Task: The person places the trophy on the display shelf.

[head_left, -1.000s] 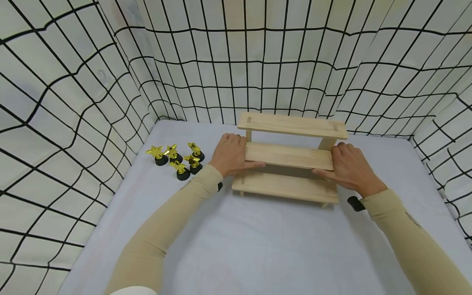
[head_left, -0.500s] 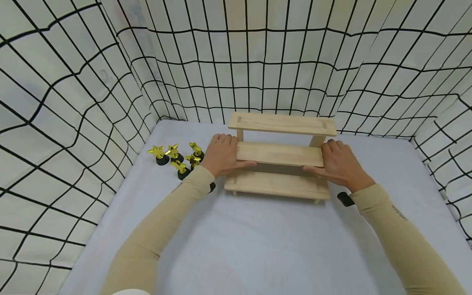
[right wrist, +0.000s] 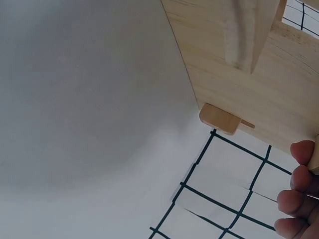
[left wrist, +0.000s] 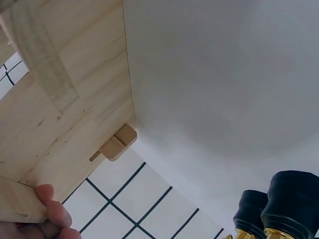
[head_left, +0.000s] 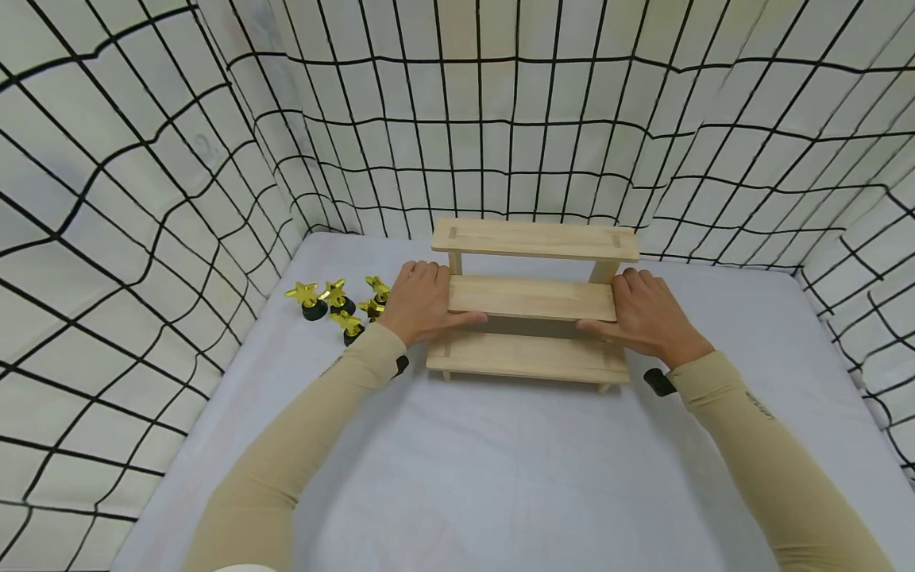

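A three-tier wooden shelf stands on the white-covered table in the head view. My left hand grips the left end of its middle tier, thumb along the front edge. At the opposite end my right hand holds the same tier, its thumb also laid along the front. Curled fingertips show at the wood in the left wrist view. The right wrist view has the other hand's fingertips at the shelf's side panel.
Several gold star trophies on black bases stand close to the left of the left hand. A white wall with a black grid encloses the table at the back and sides.
Both hands have moved the shelf to the left, toward the trophies, and its slant has lessened slightly. The left hand and sleeve now cover part of the trophy group.
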`<action>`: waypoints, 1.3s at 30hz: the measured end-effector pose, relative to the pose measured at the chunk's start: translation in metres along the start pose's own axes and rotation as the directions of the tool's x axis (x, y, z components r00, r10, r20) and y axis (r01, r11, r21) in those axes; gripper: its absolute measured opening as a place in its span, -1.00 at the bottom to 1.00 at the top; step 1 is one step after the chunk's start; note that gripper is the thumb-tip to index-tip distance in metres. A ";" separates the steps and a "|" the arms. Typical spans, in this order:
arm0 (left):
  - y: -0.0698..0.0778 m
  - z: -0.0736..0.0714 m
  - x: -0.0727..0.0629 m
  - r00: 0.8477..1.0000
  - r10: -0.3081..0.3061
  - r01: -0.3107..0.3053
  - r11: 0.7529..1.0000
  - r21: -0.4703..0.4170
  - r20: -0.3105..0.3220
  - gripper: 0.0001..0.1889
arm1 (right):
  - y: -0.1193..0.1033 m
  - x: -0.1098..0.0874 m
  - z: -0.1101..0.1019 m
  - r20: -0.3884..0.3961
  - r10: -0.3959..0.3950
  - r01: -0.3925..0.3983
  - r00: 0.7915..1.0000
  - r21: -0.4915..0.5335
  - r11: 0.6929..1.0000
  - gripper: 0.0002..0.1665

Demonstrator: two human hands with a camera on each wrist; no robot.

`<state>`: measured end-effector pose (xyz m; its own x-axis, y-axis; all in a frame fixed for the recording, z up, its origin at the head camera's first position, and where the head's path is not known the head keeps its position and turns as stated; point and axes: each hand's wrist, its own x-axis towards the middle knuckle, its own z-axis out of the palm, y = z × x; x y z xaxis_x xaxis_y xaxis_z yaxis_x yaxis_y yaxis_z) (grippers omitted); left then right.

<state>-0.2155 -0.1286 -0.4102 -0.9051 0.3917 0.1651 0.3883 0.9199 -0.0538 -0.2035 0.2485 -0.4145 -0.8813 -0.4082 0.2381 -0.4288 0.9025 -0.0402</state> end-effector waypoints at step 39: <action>-0.059 -0.064 -0.023 0.991 -0.107 0.095 0.985 -0.143 -0.077 -0.20 | -0.002 0.002 0.000 0.010 -0.006 0.006 1.000 0.003 1.000 -0.06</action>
<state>-0.2061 -0.1931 -0.3474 -0.9254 0.2887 0.2457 0.3211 0.9414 0.1032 -0.2040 0.2455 -0.4141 -0.8807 -0.4146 0.2290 -0.4343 0.8998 -0.0415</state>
